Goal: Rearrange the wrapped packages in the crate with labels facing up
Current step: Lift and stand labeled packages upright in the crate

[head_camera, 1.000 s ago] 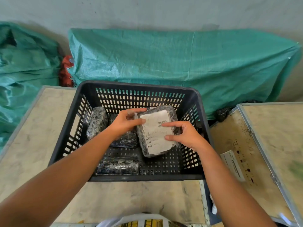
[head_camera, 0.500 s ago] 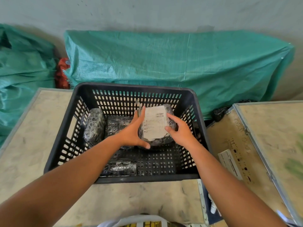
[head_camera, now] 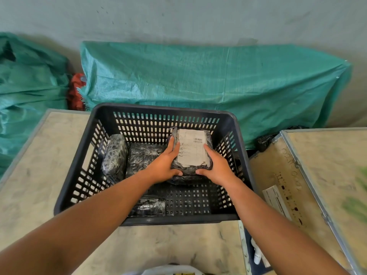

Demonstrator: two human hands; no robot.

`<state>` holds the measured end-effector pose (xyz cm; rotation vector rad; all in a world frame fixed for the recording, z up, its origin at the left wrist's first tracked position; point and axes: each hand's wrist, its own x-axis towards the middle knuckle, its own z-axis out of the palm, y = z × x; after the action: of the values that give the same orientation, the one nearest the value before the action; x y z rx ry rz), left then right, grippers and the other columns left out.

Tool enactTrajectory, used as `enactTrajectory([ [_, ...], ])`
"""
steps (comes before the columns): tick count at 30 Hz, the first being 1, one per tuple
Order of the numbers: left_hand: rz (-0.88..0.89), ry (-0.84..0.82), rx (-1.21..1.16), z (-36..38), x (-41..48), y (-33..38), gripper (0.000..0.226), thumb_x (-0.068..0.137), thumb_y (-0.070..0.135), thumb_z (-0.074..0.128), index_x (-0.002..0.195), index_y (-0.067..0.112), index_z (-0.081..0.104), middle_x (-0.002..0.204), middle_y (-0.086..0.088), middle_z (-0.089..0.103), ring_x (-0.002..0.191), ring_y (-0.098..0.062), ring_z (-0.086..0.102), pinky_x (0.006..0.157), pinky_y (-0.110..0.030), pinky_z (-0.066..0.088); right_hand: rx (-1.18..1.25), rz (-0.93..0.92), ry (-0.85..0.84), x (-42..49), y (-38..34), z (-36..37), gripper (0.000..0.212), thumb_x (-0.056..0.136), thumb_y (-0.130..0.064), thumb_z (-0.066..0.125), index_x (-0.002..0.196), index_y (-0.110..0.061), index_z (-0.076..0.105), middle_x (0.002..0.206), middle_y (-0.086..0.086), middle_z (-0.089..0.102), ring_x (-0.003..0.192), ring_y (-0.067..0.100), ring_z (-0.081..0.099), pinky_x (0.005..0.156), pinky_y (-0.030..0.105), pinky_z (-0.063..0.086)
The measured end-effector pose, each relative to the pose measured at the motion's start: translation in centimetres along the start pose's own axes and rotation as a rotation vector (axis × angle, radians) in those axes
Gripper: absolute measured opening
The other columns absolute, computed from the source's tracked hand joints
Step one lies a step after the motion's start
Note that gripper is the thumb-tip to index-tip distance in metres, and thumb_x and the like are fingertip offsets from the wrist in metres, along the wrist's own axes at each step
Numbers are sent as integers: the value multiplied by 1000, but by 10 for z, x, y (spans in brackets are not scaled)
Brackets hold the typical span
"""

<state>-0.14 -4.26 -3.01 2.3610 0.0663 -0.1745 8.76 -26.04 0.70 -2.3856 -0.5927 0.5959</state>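
Observation:
A black slotted plastic crate (head_camera: 79,175) stands on a pale table. In its back right part lies a wrapped package with a white label facing up (head_camera: 191,149). My left hand (head_camera: 164,165) grips its left side and my right hand (head_camera: 216,167) grips its right side, thumbs at the near edge. It seems to rest on another dark package (head_camera: 184,178). A wrapped package without visible label (head_camera: 115,155) leans at the back left, a second one (head_camera: 143,155) lies beside it, and a small one (head_camera: 149,206) lies at the front.
Green tarpaulin-covered bundles (head_camera: 198,76) lie behind the crate against the wall. A wooden case with metal edging (head_camera: 309,175) stands to the right, with a white label strip (head_camera: 276,199) on it. A gap separates table and case.
The labelled package has moved from the crate's middle toward the back right and turned straight. Both hands shifted from its top to its two sides.

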Motion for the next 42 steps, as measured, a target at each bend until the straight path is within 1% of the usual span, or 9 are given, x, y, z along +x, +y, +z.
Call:
enactTrajectory([
  [5, -31, -45, -67, -13, 2, -1, 124, 74, 34, 89, 163, 25, 4, 166, 10, -19, 152, -16, 9, 120, -35, 20, 35, 32, 0, -2, 2, -4, 118, 71, -22, 94, 164, -18, 21, 164, 7, 34, 148, 21, 34, 117, 28, 25],
  [10, -42, 82, -54, -57, -19, 10, 99, 80, 43, 83, 159, 19, 28, 162, -3, 32, 146, -24, 33, 112, -28, 26, -122, -68, 103, -7, -7, -3, 120, 71, -39, 93, 164, -16, 21, 164, 12, 30, 151, 27, 28, 123, 42, 25],
  [14, 0, 183, 43, -107, -58, 21, 91, 80, 60, 72, 157, 33, 31, 167, 4, 17, 152, -19, 15, 117, -39, 14, -187, -345, 191, -12, -30, 3, 94, 84, -45, 81, 160, -17, 33, 165, 15, 30, 153, 32, 24, 122, 53, 25],
  [21, -3, 398, 32, -148, -147, -1, 64, 85, 39, 77, 144, 22, 57, 163, -7, 30, 153, -30, 11, 116, -62, 27, -44, -539, -103, 16, -112, 82, 83, 88, -50, 76, 157, -31, 36, 163, -1, 38, 150, 17, 34, 120, 37, 29],
  [25, -215, 509, 103, -146, -178, -32, 57, 90, 33, 74, 144, 29, 57, 163, -19, 26, 149, -49, 7, 113, -70, 23, -228, -467, -314, 47, -120, 134, 88, 88, -39, 80, 160, -25, 33, 169, 13, 23, 156, 30, 17, 124, 49, 20],
  [30, -390, 518, -119, -137, -200, -55, 61, 92, 40, 70, 147, 51, 45, 156, -5, 45, 143, -20, 41, 114, -38, 39, -674, -242, -453, 68, -104, 172, 126, 76, -41, 88, 161, -46, -4, 167, 15, -27, 151, 44, -24, 116, 72, 0],
  [34, -372, 554, -227, -134, -196, -57, 58, 96, 25, 68, 146, 48, 49, 124, 31, 60, 91, 30, 52, 76, -1, 45, -812, -241, -417, 65, -96, 184, 134, 81, -24, 87, 158, -43, -21, 161, 19, -37, 147, 48, -30, 119, 70, 6],
  [38, -394, 523, -208, -137, -191, -59, 63, 98, 16, 62, 148, 50, 44, 126, 11, 69, 79, 2, 67, 60, 1, 41, -809, -241, -440, 67, -104, 179, 113, 93, -13, 73, 161, -41, -13, 166, 22, -24, 150, 51, -18, 119, 67, 21],
  [42, -358, 517, -310, -134, -191, -58, 62, 99, 11, 61, 149, 45, 45, 131, 7, 66, 51, 15, 56, 46, -3, 38, -729, -276, -438, 65, -117, 156, 101, 89, -24, 77, 163, -40, 10, 170, 18, 6, 152, 44, 24, 109, 52, 46],
])
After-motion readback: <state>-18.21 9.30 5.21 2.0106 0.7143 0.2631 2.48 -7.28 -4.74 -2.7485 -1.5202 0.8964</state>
